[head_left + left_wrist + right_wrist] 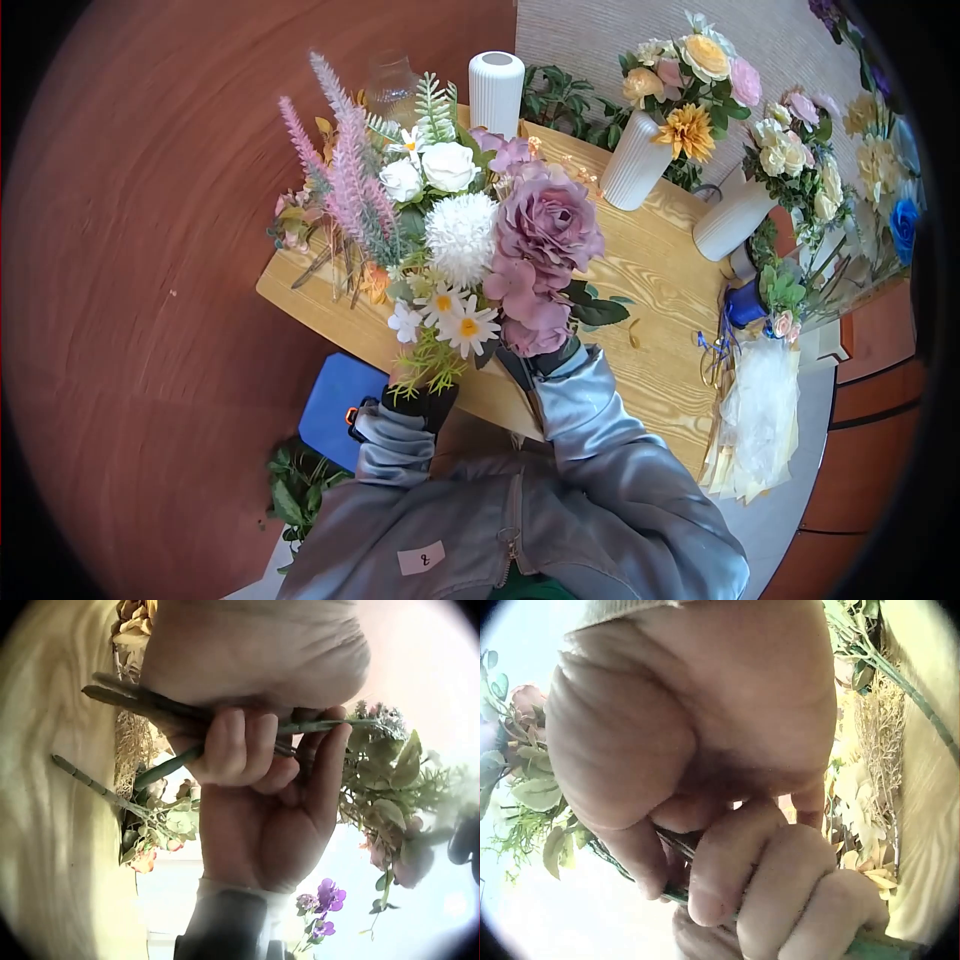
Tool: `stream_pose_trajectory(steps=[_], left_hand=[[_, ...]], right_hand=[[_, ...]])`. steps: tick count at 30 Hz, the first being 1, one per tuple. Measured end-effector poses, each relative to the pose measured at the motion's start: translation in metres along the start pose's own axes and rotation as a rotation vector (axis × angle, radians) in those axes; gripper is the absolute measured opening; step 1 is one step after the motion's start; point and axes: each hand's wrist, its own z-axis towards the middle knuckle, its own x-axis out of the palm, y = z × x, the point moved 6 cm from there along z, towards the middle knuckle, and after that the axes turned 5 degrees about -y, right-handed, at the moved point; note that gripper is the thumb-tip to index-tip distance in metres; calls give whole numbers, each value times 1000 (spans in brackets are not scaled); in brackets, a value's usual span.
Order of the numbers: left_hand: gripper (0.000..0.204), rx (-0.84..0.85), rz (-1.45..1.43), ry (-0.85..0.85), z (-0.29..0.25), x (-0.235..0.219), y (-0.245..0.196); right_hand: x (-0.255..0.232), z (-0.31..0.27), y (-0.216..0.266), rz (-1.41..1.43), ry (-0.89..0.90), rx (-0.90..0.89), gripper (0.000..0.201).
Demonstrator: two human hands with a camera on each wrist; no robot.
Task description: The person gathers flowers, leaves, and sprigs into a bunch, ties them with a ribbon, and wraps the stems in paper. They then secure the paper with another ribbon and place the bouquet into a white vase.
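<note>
Both hands hold a bunch of artificial flowers by its stems over the near table edge. In the head view its blooms hide most of both hands: a large mauve rose [548,215], a white pompom flower [461,240], white roses [450,167], daisies [468,325] and pink flower spikes [350,185]. The left hand [255,652] grips the green stems [112,697] in the left wrist view. Below it, the right hand [262,840] curls its fingers and thumb about the same stems. In the right wrist view the right hand [690,712] lies against the other hand's curled fingers.
White ribbed vases [640,160] stand at the table's back, two with flowers. Loose stems and dried flowers lie on the wooden table [660,290]. At right are scissors [712,370], blue ribbon [745,303] and wrapping sheets [765,420]. A blue box [343,405] is at lower left.
</note>
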Motion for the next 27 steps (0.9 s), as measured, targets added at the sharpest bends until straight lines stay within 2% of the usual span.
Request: stream_pose_trajectory(steps=[1,2,4,5,6,8,10,11,12,14,15,18,19,20,21,22,24,25,27], left_hand=[[69,52,7,86,4,-14,13],[69,54,5,84,6,-2,12],[61,-181,-73,26,8,25,28],[61,-179,-74,25,6,26,24],[57,-181,32,21,3,25,22],[50,-186,244,14,-3,21,16],[43,-190,456,6,-10,22,7],[46,-112,17,-50,-10,42,-17],[46,-110,15,-50,-8,36,-15],[52,57,523,141,1,27,-7],[52,59,522,141,4,22,3],[48,-124,-211,82,4,13,41],[47,-183,-457,60,5,6,59],[46,-241,-702,36,6,-6,82],[47,-282,-755,257,25,-55,145],[47,-279,-756,255,-12,-36,112],[43,-499,-736,162,-8,52,22],[48,-297,-202,283,6,26,44],[48,-241,-180,252,10,19,38]], right_hand=[[3,3,-1,-162,35,-83,30],[13,-3,7,-163,38,-82,30],[34,-19,19,-154,122,-39,34],[15,-11,4,-154,124,-38,34],[-20,6,-19,-48,147,-77,35],[-8,2,-10,58,170,-117,35],[8,-6,4,-67,123,-148,43],[-37,39,-29,141,329,-71,51],[-31,38,-26,140,331,-71,51],[-29,20,-14,23,374,-154,49],[-34,1,-7,-35,394,-196,49],[-19,-9,13,-212,452,-316,47],[1,9,24,-272,471,-356,46],[6,-6,23,-332,491,-394,46],[9,-9,33,-391,511,-433,45],[16,-32,25,-450,531,-471,44],[34,-37,34,-566,572,-548,43],[43,-41,36,-624,591,-586,43],[72,-48,32,-740,627,-662,42]])
